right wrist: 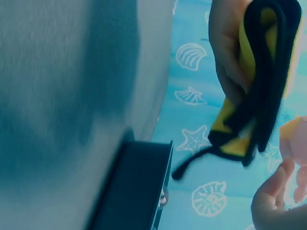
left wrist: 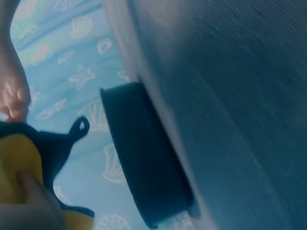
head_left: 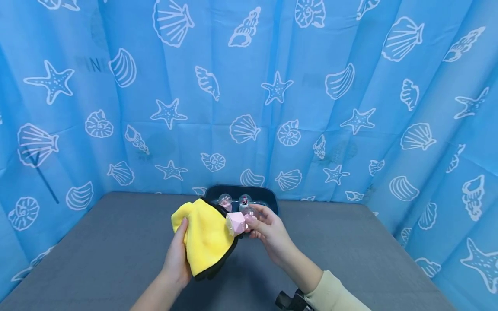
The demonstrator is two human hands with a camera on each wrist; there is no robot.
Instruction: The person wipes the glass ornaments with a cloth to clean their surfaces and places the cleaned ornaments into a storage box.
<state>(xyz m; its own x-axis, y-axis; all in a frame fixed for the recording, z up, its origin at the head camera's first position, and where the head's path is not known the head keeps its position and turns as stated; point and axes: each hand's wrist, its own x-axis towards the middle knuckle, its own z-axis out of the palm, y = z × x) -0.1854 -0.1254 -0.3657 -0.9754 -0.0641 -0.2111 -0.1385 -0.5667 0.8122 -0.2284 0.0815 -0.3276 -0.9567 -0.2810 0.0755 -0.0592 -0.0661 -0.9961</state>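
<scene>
My left hand (head_left: 179,259) grips a yellow cloth (head_left: 208,242) with black edging, bunched over the fingers, the thumb on its yellow face. Facing it, my right hand (head_left: 274,237) holds a small snow globe by its clear dome, between thumb and fingers. The globe lies tipped sideways, its pink faceted base (head_left: 236,223) toward the cloth and overlapping its right edge in the head view. In the right wrist view, the pink base (right wrist: 293,141) shows above my right thumb, and the folded cloth (right wrist: 273,72) dangles a black loop.
Behind the hands, a dark blue tray (head_left: 249,190) stands on the grey table (head_left: 330,255). Inside it are a pink-based snow globe (head_left: 225,202) and another with a small figure (head_left: 244,201). A blue shell-patterned curtain (head_left: 249,99) hangs along the table's back.
</scene>
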